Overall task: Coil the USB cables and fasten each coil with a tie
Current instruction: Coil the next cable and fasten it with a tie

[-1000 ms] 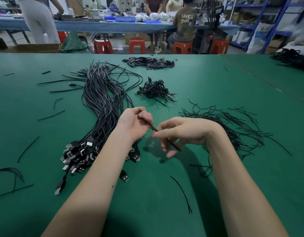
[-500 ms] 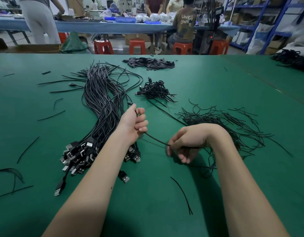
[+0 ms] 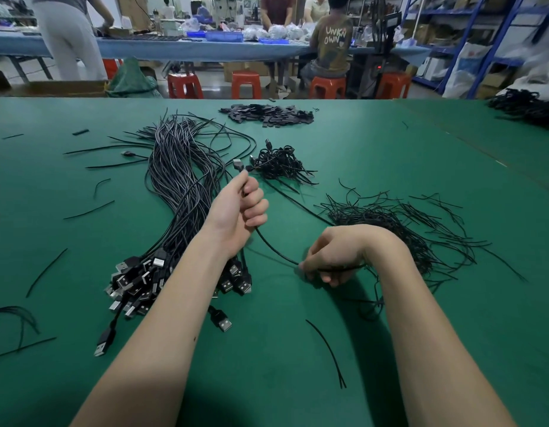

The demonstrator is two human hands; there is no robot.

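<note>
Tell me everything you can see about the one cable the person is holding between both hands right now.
The held USB cable is thin, black and looks rubber-sheathed. The left hand grips it in a fist, with a metal-tipped plug sticking out above the fingers. From the fist's underside it sags in a shallow curve to the right hand, which pinches it low over the green table. Its far end is lost beyond the right wrist. It is not yet coiled.

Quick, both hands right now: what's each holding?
Left hand: closed around the USB cable, near its plug end.
Right hand: closed, pinching the same cable farther along.
</note>
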